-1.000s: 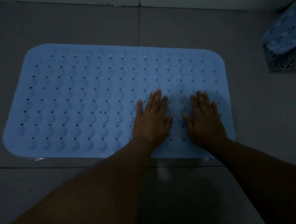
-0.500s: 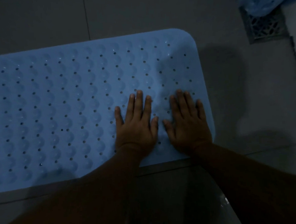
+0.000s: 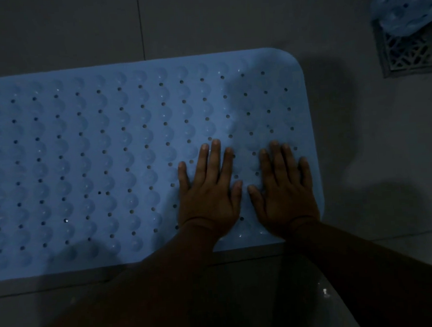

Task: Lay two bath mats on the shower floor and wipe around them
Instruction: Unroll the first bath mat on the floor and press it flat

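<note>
Blue mat: a pale blue rubber bath mat (image 3: 108, 157) lies flat on the grey tiled shower floor (image 3: 226, 18), filling the left and middle of the view, its rounded right end in sight and its left end cut off by the frame.
Mat surface: rows of small round holes alternate with shallow domes; a soft ripple shows just beyond the fingertips near the right end, so that patch looks not fully flat.
Left hand: the left hand (image 3: 209, 189) is spread flat, palm down, pressing on the mat's near right part; it grips nothing.
Right hand: the right hand (image 3: 284, 187) lies just beside it, also open and flat on the mat close to the right edge, holding nothing.
Second mat: another blue mat (image 3: 405, 2) sits crumpled at the far right, partly over a floor drain (image 3: 405, 53), well apart from the first.
Risk, grip: if the rippled patch is left raised, the mat will likely not hold the tile there and may slide underfoot.
Risk, drain: laying the second mat where it now rests would likely block the drain.
Risk, light: dimness could hide wet spots when wiping.
</note>
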